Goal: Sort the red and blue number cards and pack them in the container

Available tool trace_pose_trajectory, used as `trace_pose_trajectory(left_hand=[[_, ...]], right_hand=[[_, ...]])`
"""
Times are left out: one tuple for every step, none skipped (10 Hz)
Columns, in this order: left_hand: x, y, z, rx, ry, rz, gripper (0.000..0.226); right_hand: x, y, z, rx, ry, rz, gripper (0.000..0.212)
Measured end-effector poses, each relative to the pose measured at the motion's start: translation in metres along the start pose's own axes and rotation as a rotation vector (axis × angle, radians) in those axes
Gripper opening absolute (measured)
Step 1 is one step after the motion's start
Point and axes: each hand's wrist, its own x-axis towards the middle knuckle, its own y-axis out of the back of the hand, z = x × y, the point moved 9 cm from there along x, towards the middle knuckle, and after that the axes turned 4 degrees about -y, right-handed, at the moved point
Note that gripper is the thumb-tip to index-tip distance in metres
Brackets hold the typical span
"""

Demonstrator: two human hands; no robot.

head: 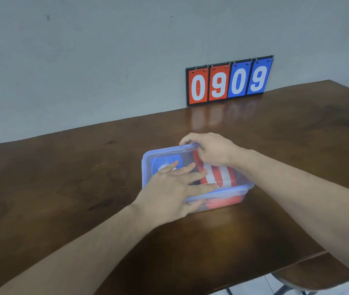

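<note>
A clear plastic container with a blue-rimmed lid on top sits in the middle of the wooden table. Through the lid I see blue number cards on the left and red number cards on the right. My left hand lies flat on the lid with its fingers straight, pressing it down. My right hand is at the lid's far edge, fingers curled over the rim.
A flip scoreboard stands against the wall at the table's back edge, showing red 0 9 and blue 0 9. The table's front edge runs at lower right, with a stool below it.
</note>
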Motion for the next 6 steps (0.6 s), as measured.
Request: trace_pose_trajectory(left_hand=[[0.006, -0.004, -0.008, 0.003, 0.045, -0.041, 0.043], [0.014, -0.01, -0.02, -0.051, 0.077, -0.086, 0.045], [0.017, -0.013, -0.028, -0.081, 0.079, -0.12, 0.047], [0.023, -0.012, -0.032, -0.122, 0.107, -0.179, 0.054], [0.028, -0.007, -0.035, -0.093, 0.112, -0.162, 0.06], [0.017, 0.009, -0.037, -0.141, 0.25, -0.062, 0.057]], right_hand=[[0.013, 0.001, -0.001, -0.01, 0.013, 0.004, 0.057], [0.023, 0.003, -0.004, -0.016, 0.05, -0.004, 0.055], [0.03, 0.005, -0.003, -0.054, 0.083, 0.018, 0.053], [0.031, 0.009, -0.004, -0.095, 0.11, -0.001, 0.049], [0.025, 0.034, -0.003, -0.007, 0.214, 0.121, 0.042], [-0.009, 0.07, 0.014, 0.28, 0.28, 0.292, 0.039]])
